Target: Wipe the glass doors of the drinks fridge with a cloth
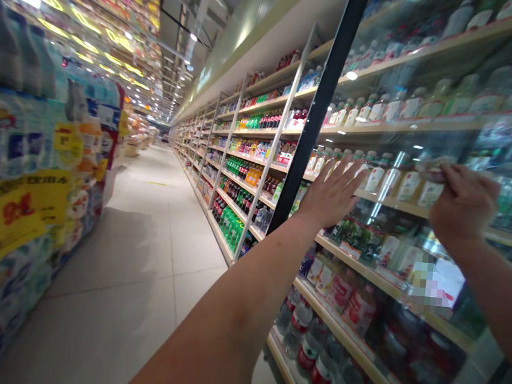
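A glass door with a dark frame stands in front of me on the right, at an angle to the shelves. Flat against the glass near that frame lies my left hand, its fingers spread and holding nothing. My right hand is closed around a crumpled, pale cloth at the pane, farther right. The cloth is blurred and partly hidden by the fingers. Behind the glass are rows of bottles on pale shelves, and reflections cover part of the pane.
Open shelving with drinks runs along the right side into the distance. On the left rise stacked packs of bottled water with a yellow price sign. Between them lies a tiled aisle floor.
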`<state>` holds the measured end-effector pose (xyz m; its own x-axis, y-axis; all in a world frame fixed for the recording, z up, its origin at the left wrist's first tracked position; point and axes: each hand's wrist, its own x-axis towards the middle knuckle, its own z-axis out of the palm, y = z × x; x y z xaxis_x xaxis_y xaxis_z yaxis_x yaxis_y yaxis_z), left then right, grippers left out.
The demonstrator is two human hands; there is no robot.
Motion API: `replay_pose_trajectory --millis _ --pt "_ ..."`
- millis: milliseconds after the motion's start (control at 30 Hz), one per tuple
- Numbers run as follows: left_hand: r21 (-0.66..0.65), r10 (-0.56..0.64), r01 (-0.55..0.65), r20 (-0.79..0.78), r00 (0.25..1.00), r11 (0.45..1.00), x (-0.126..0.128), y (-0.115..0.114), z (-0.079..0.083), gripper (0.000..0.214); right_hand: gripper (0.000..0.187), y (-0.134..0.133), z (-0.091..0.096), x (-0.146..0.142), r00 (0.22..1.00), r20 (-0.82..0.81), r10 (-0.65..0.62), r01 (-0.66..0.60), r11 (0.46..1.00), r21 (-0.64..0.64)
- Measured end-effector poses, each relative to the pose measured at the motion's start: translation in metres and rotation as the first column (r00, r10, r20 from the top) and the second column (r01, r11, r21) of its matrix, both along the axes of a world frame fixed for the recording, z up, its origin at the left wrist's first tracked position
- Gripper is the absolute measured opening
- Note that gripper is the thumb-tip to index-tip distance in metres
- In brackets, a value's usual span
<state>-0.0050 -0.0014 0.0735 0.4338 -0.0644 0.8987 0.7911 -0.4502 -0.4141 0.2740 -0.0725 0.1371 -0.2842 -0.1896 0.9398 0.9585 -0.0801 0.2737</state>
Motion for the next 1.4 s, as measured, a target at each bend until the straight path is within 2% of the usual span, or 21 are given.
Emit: replay_pose_trajectory --millis 67,167,300,400,533,633,767,900,967,1133,1267,1400 --pt "-0.004 -0.002 0.002 0.001 1.000 1.000 0.000 0.000 0.000 0.062 0.039 -0.004 -0.010 0.008 0.996 0.088 -0.029 0.033 0.999 -0.042" --pt "-0.012 -0.008 0.008 0.000 1.000 1.000 0.000 -0.001 -0.001 0.061 0.040 -0.015 -0.021 0.037 0.985 0.142 -0.095 0.108 0.991 -0.082" --pt "-0.028 -0.002 0.002 -0.005 1.000 1.000 0.000 -0.003 0.000 0.062 0.045 -0.021 -0.029 0.078 0.990 0.000 -0.144 0.144 0.990 -0.008" --pt "-0.027 0.007 -0.008 -0.009 1.000 1.000 -0.001 -0.004 0.000 0.061 0.047 -0.020 -0.032 0.092 0.985 -0.075 -0.157 0.159 0.987 0.014" --pt "-0.028 0.016 -0.016 -0.013 1.000 0.999 -0.001 -0.003 0.000 0.061 0.048 -0.020 -0.020 0.096 0.977 -0.120 -0.176 0.172 0.984 -0.038" --pt "-0.034 0.011 -0.011 -0.014 1.000 0.999 -0.001 -0.002 0.000 0.064 0.047 -0.015 -0.015 0.091 0.963 -0.231 -0.138 0.144 0.990 0.008" --pt "-0.032 0.007 -0.008 -0.018 1.000 0.999 -0.001 -0.001 0.000 0.064 0.049 -0.011 -0.028 0.084 0.959 -0.265 -0.099 0.122 0.990 0.073" --pt "-0.027 0.005 -0.006 -0.022 1.000 1.000 -0.001 -0.001 0.000 0.063 0.051 -0.021 -0.034 0.093 0.980 -0.128 -0.154 0.154 0.988 -0.007" --pt "-0.027 0.006 -0.006 -0.018 1.000 1.000 -0.001 -0.001 0.000 0.061 0.051 -0.025 -0.033 0.097 0.981 -0.114 -0.158 0.157 0.987 -0.014" --pt "-0.004 0.014 -0.014 -0.005 1.000 1.000 -0.001 -0.002 -0.001 0.060 0.053 -0.021 -0.049 0.098 0.980 -0.155 -0.126 0.145 0.983 0.115" --pt "-0.011 0.013 -0.013 -0.009 1.000 1.000 -0.001 -0.002 0.000 0.061 0.051 -0.026 -0.056 0.113 0.987 -0.092 -0.133 0.138 0.989 0.047" --pt "-0.033 -0.003 0.003 -0.013 1.000 0.999 -0.003 -0.005 0.001 0.063 0.051 -0.030 -0.062 0.125 0.968 -0.211 -0.136 0.150 0.988 0.049"
